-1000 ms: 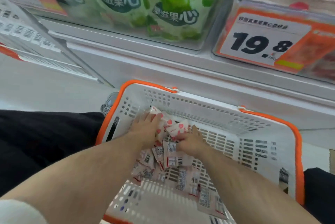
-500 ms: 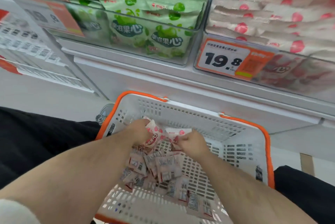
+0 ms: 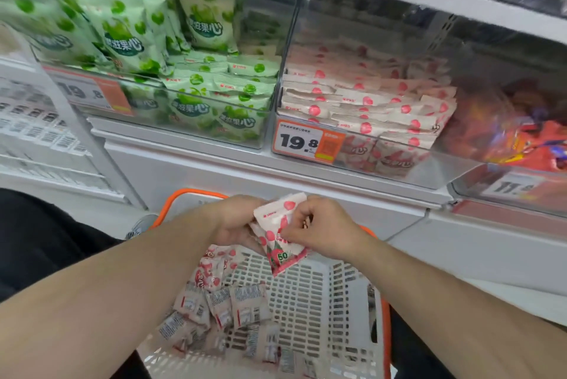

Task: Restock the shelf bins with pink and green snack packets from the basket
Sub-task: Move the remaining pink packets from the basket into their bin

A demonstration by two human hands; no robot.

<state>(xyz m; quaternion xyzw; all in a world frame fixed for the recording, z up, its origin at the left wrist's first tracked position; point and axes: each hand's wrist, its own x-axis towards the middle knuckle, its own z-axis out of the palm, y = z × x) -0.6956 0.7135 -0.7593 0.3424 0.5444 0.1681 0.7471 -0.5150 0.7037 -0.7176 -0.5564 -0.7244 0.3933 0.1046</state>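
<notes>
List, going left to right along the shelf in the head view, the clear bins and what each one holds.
Clear bin of green snack packets → clear bin of pink snack packets → clear bin of blurred orange-red packets, contents too blurred to identify.

pink packets [image 3: 280, 239]: bunch raised above basket [image 3: 316, 302]; more lie inside; bins [image 3: 352, 133] stocked

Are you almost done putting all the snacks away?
Not yet. The green bin and pink bin already hold many packets. Both hands, left hand and right hand, hold pink packets above the basket, where more pink packets wait.
</notes>
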